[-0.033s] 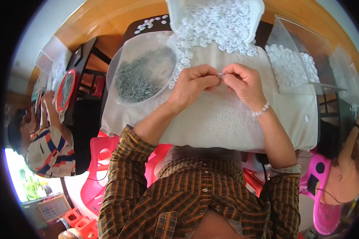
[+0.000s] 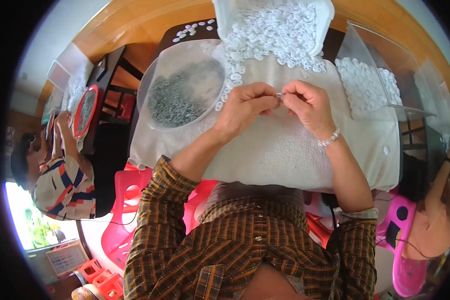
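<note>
- Across the counter (image 2: 185,30) lies a white cloth (image 2: 285,155), filling the middle of the scene.
- At 12 o'clock a white tub (image 2: 325,15) is tipped, spilling small white pieces (image 2: 280,30) onto the cloth.
- At 2 o'clock stands a clear box (image 2: 380,55) with more white pieces inside.
- At 10 o'clock sits a clear round bowl (image 2: 150,75) of grey metal bits (image 2: 177,95).
- Centre, the left hand (image 2: 245,107) and right hand (image 2: 307,105) meet, fingertips touching.
- Both hands are closed in a pinch on one tiny part (image 2: 279,94) held between them, just above the cloth, at 4 o'clock from the bowl.
</note>
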A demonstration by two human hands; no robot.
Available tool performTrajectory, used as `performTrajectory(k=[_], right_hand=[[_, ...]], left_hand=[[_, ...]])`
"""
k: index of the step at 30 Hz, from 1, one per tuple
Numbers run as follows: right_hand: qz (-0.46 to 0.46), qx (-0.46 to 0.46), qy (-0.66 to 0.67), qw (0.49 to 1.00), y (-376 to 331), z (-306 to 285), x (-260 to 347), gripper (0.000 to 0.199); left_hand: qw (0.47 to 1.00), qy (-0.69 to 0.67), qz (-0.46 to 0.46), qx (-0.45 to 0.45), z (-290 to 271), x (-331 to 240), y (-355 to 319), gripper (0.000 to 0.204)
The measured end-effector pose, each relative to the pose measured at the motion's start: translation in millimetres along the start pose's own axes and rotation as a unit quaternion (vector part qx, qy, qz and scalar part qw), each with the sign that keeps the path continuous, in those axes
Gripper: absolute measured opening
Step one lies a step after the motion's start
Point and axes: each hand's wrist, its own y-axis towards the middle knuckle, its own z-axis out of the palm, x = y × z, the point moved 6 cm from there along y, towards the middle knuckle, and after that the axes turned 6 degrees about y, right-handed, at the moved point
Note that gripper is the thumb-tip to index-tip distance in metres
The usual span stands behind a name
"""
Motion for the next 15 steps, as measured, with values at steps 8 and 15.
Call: performTrajectory(k=[8, 15], right_hand=[[0.03, -0.044, 0.058, 0.997, -2, -18, 6, 0.008], [0.019, -0.027, 0.041, 0.999, -1, -14, 14, 0.009]], left_hand=[[0.829, 0.522, 0.183, -0.079, -73, -57, -32, 0.016], [0.768, 0.639, 0.026, -0.034, -135, -15, -43, 0.016]])
